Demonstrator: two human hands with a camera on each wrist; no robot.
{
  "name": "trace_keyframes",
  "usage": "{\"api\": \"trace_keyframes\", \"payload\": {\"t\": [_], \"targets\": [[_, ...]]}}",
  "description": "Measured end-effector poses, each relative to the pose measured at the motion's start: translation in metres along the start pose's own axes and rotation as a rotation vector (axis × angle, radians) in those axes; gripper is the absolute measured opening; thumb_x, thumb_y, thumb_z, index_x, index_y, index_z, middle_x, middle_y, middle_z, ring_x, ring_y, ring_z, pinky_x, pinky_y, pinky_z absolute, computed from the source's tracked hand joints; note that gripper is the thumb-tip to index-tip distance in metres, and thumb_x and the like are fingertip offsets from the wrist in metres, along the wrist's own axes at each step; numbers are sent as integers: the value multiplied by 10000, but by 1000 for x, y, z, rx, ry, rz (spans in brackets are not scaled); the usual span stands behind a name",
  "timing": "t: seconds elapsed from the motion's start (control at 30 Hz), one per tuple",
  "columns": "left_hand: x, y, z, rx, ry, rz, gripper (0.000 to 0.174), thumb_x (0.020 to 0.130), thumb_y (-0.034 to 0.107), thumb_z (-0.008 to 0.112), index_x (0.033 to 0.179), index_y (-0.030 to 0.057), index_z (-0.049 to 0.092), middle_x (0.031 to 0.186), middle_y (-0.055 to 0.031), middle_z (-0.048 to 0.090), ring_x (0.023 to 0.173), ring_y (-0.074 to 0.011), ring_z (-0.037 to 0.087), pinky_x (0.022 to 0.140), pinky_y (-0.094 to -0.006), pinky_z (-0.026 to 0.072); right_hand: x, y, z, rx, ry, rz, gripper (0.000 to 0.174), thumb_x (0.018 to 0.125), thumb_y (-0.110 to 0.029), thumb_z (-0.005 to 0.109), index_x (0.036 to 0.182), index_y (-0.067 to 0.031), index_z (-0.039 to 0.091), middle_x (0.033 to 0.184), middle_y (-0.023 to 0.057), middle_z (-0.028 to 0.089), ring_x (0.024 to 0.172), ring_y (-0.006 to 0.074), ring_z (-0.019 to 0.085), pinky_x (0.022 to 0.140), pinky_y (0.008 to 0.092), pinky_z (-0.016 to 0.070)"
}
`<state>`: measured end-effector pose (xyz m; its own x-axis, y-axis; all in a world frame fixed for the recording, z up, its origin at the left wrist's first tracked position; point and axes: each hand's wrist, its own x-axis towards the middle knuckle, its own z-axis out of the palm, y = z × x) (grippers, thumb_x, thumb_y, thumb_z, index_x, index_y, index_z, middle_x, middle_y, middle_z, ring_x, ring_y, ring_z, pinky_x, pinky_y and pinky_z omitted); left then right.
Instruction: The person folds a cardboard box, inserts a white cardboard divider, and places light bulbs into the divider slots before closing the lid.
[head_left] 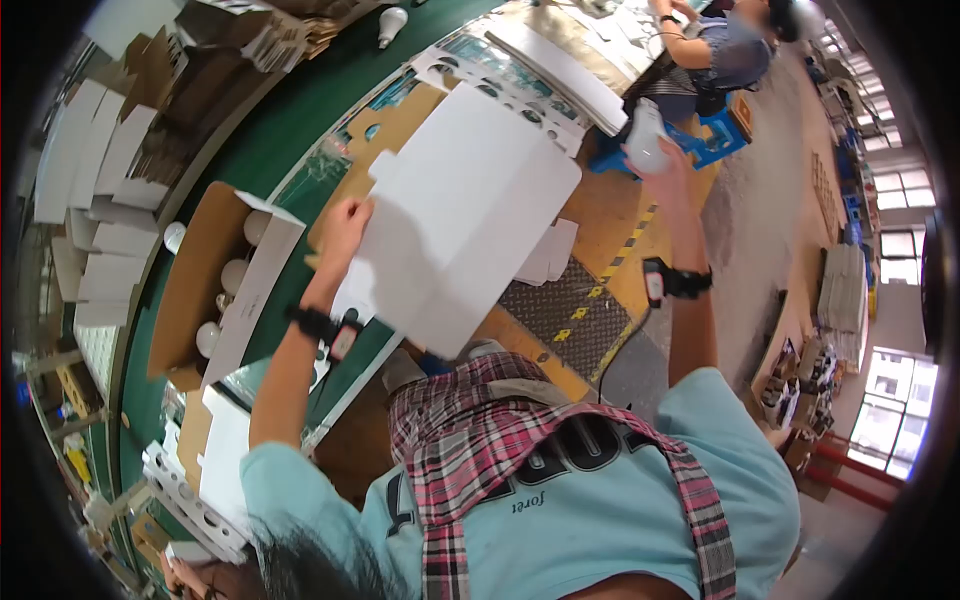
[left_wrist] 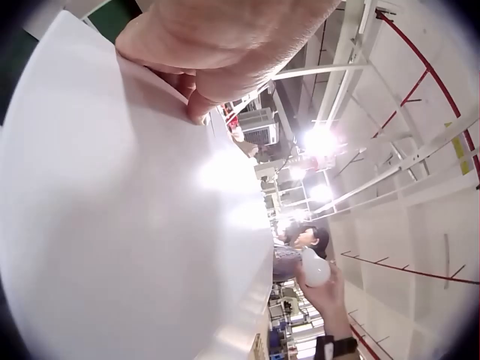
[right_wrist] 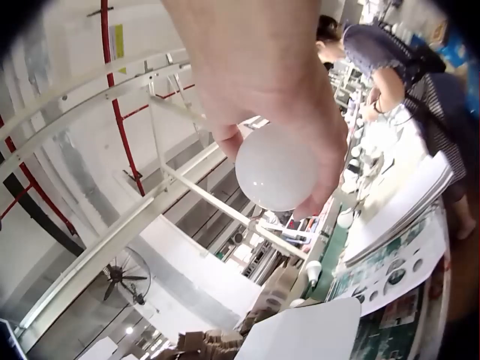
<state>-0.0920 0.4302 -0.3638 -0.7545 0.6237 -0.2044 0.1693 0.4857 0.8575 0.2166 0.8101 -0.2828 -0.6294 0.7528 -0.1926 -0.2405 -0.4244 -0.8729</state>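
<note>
A large white card sheet [head_left: 470, 200] slants over the table's near edge in the head view. My left hand [head_left: 343, 235] pinches its left edge; in the left wrist view the thumb and fingers of that hand [left_wrist: 217, 45] grip the sheet [left_wrist: 135, 202]. Raised off to the right, my right hand [head_left: 668, 170] holds a white bulb [head_left: 648, 140]. The right wrist view shows that hand [right_wrist: 270, 82] with its fingers curled round the bulb's round white end [right_wrist: 276, 166]. The bulb and the sheet are apart.
An open cardboard box [head_left: 190, 280] with several bulbs stands on the green table [head_left: 228, 155] at left. A loose bulb [head_left: 391, 26] lies at the top. White sheets with round holes [head_left: 500, 90] lie beyond the card. A seated person [head_left: 725, 55] is at upper right.
</note>
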Motion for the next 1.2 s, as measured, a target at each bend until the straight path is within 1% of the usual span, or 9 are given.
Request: {"api": "trace_keyframes", "payload": {"t": [0.1,0.2,0.37,0.43,0.5,0.7,0.93,1.07,1.2], "targets": [[47,-13,12,48,38,101,294,847,282,607,902,-6,625,670,-61,528,636,-128,485,588,-267,402,-38,-9,-12,-137,92,1,449,898,-230,470,1271,10,400,1207,181,509,1110,361,526,904,480,441],[58,-33,14,384,447,548,304,829,217,636,1032,-1,574,882,-150,584,703,-256,547,630,-353,431,-73,-6,-26,-89,77,37,478,925,-255,421,1318,11,365,1237,172,501,1163,337,495,932,449,415],[-89,-41,-66,99,-64,132,415,789,105,656,1165,7,510,1147,-168,506,1096,-306,487,910,-352,406,-118,42,-19,87,-89,162,554,921,-333,471,1357,-21,330,1219,174,514,1056,344,554,846,431,475],[-152,-118,-98,543,-70,282,672,714,152,737,1289,38,407,1261,-182,426,1204,-338,396,985,-408,349,-135,70,11,72,-184,230,569,923,-367,468,1364,-35,330,1229,178,511,1040,347,561,818,432,489],[-214,-147,-121,778,-87,-11,972,608,214,814,1390,71,254,1368,-202,309,1268,-375,313,1009,-478,309,-140,99,43,0,-375,301,565,918,-346,484,1370,-41,334,1242,181,504,1000,350,581,766,434,513],[-270,-207,-157,875,-143,2,1092,544,272,846,1408,66,211,1428,-213,219,1311,-388,242,1032,-524,254,-176,157,181,-40,-557,603,564,878,-246,556,1360,-35,353,1282,163,484,1050,305,579,855,390,493],[-269,-221,-175,723,-71,455,462,734,90,635,1175,41,504,1218,-183,506,1145,-344,470,920,-455,384,-216,180,294,-539,-921,485,783,760,-427,675,1344,-7,368,1224,129,502,1097,191,518,927,321,415],[-274,-208,-185,540,-7,313,258,848,68,520,1104,46,547,792,-169,621,723,-340,591,655,-416,469,-244,178,316,-461,-951,591,662,775,-409,636,1296,-51,439,1186,99,518,1089,189,493,915,320,392],[-305,-143,-198,146,-5,10,212,916,125,474,1088,26,549,588,-211,511,540,-364,535,510,-414,415,-263,176,334,-679,-1144,487,631,794,-400,613,1289,-50,438,1168,97,526,1083,184,495,911,313,397]]}}
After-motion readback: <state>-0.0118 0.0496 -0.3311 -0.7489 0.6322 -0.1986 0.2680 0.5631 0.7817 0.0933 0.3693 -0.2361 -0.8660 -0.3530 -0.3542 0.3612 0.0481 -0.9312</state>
